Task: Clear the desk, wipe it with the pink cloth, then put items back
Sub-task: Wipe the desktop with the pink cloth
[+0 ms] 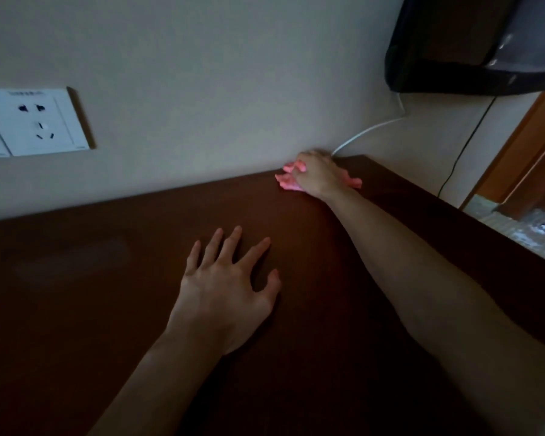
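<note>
Crumpled pink cloth (288,180): under right hand (320,174), which grips it against dark brown wooden desk (107,294)
Left hand (225,287): fingers spread flat on desk, holding nothing

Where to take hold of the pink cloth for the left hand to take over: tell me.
Pinch the pink cloth at its bunched left edge, which sticks out from under the right hand. Come from the left along the desk; the wall blocks the far side.

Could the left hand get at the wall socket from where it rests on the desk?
Probably yes. The left hand lies flat and open on the desk, holding nothing, and only bare desk and wall lie between it and the wall socket.
</note>
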Available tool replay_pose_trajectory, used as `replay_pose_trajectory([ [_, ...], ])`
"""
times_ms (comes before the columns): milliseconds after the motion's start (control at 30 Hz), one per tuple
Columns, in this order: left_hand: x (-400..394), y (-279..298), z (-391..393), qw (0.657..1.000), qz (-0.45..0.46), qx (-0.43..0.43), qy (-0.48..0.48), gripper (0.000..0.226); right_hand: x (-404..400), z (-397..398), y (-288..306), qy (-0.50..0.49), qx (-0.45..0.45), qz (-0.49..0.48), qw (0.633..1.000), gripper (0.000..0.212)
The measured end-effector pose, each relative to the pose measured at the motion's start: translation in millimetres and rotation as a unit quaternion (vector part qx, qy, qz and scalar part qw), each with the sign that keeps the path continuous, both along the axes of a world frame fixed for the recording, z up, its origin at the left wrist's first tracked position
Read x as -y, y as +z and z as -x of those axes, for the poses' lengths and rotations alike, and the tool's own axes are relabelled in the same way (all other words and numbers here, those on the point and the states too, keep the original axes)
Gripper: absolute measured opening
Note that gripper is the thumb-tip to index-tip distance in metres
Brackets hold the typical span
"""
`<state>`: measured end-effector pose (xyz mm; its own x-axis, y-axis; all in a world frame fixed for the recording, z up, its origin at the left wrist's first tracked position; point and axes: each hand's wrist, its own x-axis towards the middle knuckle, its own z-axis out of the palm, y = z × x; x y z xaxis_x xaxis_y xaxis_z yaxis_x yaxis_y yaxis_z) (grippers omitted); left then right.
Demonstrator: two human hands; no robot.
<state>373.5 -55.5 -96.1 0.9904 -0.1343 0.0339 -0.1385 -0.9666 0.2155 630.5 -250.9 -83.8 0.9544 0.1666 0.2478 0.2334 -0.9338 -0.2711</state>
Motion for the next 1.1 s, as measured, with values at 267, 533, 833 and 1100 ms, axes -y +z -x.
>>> replay_pose_trajectory([
  [267,5.8,4.2,4.6,1.0,-0.009,-0.011,0.004,0.063,14.7,108.9,5.1,0.047,-0.005,0.018,0.999,0.043],
  [533,7.3,0.3,7.2,0.999,-0.037,-0.019,0.0,0.064,59.3,300.1,-9.7,0.191,0.001,0.028,0.981,0.025],
  [833,2.6,-2.6,-2.2,0.998,-0.051,-0.03,-0.003,0.068,35.6,124.2,-5.7,0.063,0.026,-0.025,0.997,0.033],
  [1100,0.4,-1.3,-2.6,0.999,-0.045,-0.022,-0.002,0.068,11.8,-15.6,-2.9,-0.01,0.027,0.002,1.0,0.013],
])
